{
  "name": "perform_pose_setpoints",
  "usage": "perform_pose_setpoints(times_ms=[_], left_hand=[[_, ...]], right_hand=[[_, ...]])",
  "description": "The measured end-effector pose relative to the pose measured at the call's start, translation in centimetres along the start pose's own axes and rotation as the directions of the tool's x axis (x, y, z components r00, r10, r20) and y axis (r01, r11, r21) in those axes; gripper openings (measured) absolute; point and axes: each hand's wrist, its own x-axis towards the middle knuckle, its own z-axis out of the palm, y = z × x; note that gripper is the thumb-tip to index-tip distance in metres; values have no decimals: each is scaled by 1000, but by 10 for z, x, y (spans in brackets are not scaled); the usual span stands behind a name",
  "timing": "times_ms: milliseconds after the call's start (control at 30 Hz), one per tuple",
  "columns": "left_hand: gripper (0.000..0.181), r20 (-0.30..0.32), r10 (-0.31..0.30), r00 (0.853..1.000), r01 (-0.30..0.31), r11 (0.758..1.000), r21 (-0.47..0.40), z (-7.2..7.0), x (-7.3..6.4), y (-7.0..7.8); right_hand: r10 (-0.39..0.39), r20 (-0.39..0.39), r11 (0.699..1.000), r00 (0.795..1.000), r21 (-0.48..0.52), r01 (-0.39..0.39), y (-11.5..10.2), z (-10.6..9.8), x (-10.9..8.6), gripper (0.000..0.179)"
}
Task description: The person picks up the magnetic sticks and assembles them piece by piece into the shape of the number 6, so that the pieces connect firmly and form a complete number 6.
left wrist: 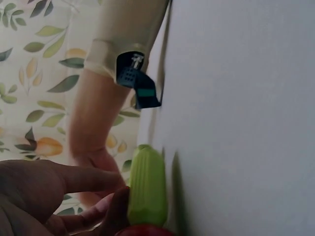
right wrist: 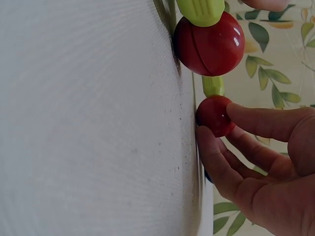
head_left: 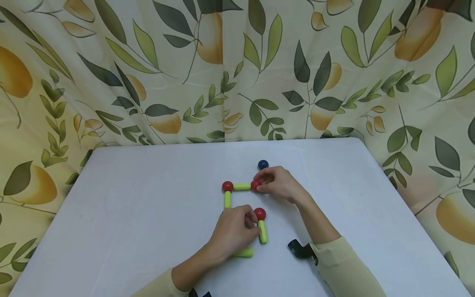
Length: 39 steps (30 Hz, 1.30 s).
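Note:
My right hand (head_left: 280,183) pinches a red ball (right wrist: 214,117) between thumb and finger. A yellow-green stick (head_left: 242,186) joins this ball to another red ball (head_left: 227,187), from which a second stick (head_left: 227,199) runs toward me and passes under my left hand (head_left: 235,229). Loosely bent, the left fingers lie beside a separate red ball (head_left: 260,213) with its own stick (left wrist: 147,189); no grip around it shows. Part of one more stick (head_left: 243,252) emerges below the left hand, which hides its other end.
A dark blue ball (head_left: 263,164) lies just beyond the right hand. Black wrist gear (head_left: 300,249) juts from the right sleeve over the white table (head_left: 148,198). A leaf-and-fruit patterned curtain (head_left: 237,95) hangs behind the table and at its sides.

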Motion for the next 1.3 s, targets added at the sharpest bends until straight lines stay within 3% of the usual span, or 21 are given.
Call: perform_pose_setpoints(times_ms=[333,600,767,1000,1300], left_hand=[[12,12,30,999,-31,997,77,-36,13,-3],[17,-51,76,996,-69,990,122,-74,49,-18],[23,-24,75,997,-70,986,151,-92,73,-35],[30,101,55,993,-71,984,162,-102,90,-54],[32,175,113,978,-140,978,151,-102,96,-63]], right_hand=[[-3,-11,1000,1000,-14,3,1,1,-1,27],[8,-12,1000,1000,-13,-8,4,4,-2,28],[14,-4,1000,1000,-2,-14,3,5,-2,28],[20,4,1000,1000,-8,-20,1,7,-2,29],[23,-6,1000,1000,-18,-23,-1,3,-3,28]])
